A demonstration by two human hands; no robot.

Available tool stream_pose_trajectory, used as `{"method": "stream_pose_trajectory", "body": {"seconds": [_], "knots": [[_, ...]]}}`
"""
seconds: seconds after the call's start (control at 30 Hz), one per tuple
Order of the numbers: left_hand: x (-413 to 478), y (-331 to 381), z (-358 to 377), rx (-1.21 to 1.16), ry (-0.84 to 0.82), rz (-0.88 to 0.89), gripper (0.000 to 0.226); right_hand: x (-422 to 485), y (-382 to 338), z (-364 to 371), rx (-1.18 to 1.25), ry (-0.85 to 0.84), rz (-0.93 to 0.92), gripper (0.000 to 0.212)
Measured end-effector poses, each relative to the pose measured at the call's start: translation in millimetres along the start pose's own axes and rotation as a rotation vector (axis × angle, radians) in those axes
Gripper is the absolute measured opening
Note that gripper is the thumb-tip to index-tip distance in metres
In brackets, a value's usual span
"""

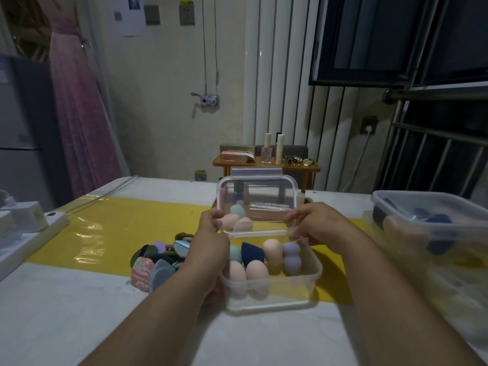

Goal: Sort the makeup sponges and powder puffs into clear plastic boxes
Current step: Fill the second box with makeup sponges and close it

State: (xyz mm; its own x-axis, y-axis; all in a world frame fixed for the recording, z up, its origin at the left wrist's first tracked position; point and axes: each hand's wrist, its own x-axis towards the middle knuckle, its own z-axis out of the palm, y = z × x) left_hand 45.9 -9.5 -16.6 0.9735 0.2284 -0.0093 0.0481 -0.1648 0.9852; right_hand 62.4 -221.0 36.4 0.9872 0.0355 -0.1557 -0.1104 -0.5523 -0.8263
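Note:
A clear plastic box (272,294) stands on the table in front of me with several makeup sponges (257,270) in it: peach, navy, teal and lilac. Above its far edge I hold a clear lid (257,191) tilted nearly upright. My left hand (211,233) grips the lid's lower left corner and my right hand (314,223) pinches its lower right edge. Sponges show through the lid. A pile of powder puffs (158,257) in green, purple, grey and pink marble lies left of the box, partly behind my left forearm.
A second clear box (433,220) with dark blue and peach sponges sits at the right edge. A white power strip (29,233) lies at the left. A yellow cloth (118,228) runs across the table. Behind stands a small wooden table (266,165) with bottles.

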Motion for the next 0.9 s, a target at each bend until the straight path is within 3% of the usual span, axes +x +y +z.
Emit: {"method": "stream_pose_trajectory", "body": {"seconds": [0.23, 0.33, 0.43, 0.57, 0.67, 0.77, 0.9], "knots": [[19, 14, 11, -0.035, 0.051, 0.001, 0.015, -5, 2, -21, -0.08, 0.047, 0.092, 0.028], [32, 13, 18, 0.139, 0.083, 0.068, 0.026, -6, 3, -28, -0.113, 0.099, 0.123, 0.024], [52, -3, 27, 0.362, 0.027, 0.143, 0.024, -5, 7, -34, -0.148, 0.147, 0.162, 0.021], [60, -9, 37, 0.577, -0.028, 0.206, 0.04, -5, 9, -40, -0.199, 0.18, 0.181, 0.023], [59, -7, 44, 0.71, -0.005, 0.247, 0.033, -5, 8, -41, -0.288, 0.166, 0.177, 0.024], [57, -4, 47, 0.752, 0.028, 0.252, 0.029, -5, 8, -41, -0.307, 0.165, 0.178, 0.022], [50, 0, 43, 0.678, 0.078, 0.297, 0.041, -6, 8, -41, -0.324, 0.158, 0.178, 0.02]]}}
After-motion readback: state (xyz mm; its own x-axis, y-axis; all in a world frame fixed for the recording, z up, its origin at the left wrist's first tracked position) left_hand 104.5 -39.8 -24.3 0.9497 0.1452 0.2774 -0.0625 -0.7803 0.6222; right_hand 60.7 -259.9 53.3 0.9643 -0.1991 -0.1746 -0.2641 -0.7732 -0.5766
